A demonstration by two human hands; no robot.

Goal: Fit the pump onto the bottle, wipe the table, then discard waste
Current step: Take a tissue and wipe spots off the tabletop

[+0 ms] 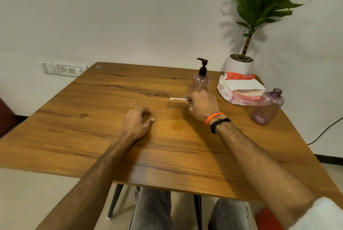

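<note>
A small purple bottle (201,82) with a black pump fitted stands at the back of the wooden table (92,118). A larger purple bottle (267,108) with a bare, open neck stands near the right edge. My right hand (203,106) lies just in front of the small bottle, closed on a thin white tube (177,99) that sticks out to the left; whatever is at the tube's other end is hidden in my fist. My left hand (138,124) rests on the table's middle, fingers loosely curled, holding nothing. A wet patch (176,124) shines between my hands.
An open orange-and-white pack of white tissues (241,86) lies at the back right, beside the large bottle. A potted plant (241,62) stands behind the table's corner. A wall socket (63,69) is at the left, and a black cable (324,131) hangs at the right.
</note>
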